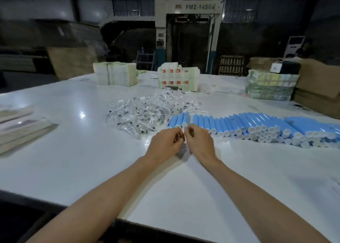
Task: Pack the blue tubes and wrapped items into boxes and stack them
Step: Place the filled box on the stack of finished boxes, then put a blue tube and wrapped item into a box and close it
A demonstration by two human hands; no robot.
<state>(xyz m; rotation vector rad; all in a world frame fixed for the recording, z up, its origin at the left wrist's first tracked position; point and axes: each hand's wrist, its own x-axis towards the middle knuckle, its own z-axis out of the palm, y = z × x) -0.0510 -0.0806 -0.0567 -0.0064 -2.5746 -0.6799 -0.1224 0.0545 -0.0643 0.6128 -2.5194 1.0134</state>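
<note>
Blue tubes (239,125) with white caps, laid side by side in a long row on the white desk (73,160), heaped in layers toward the right. Just in front of the left end of the row, left grip (165,141) and right grip (199,141), close together, fingers curled inward, fingertips near the nearest caps. Cannot tell if clamped on something small or holding nothing. Left of the tubes and just beyond both grips, a loose pile of wrapped items (145,112) in clear film. At the far edge of the desk, boxes in three groups: pale stack (115,74) at left, stack with red squares (177,77) in the middle, greenish stack (270,87) at right. Contents not possible to see. Brown carton (318,80) at far right, inside hidden.
</note>
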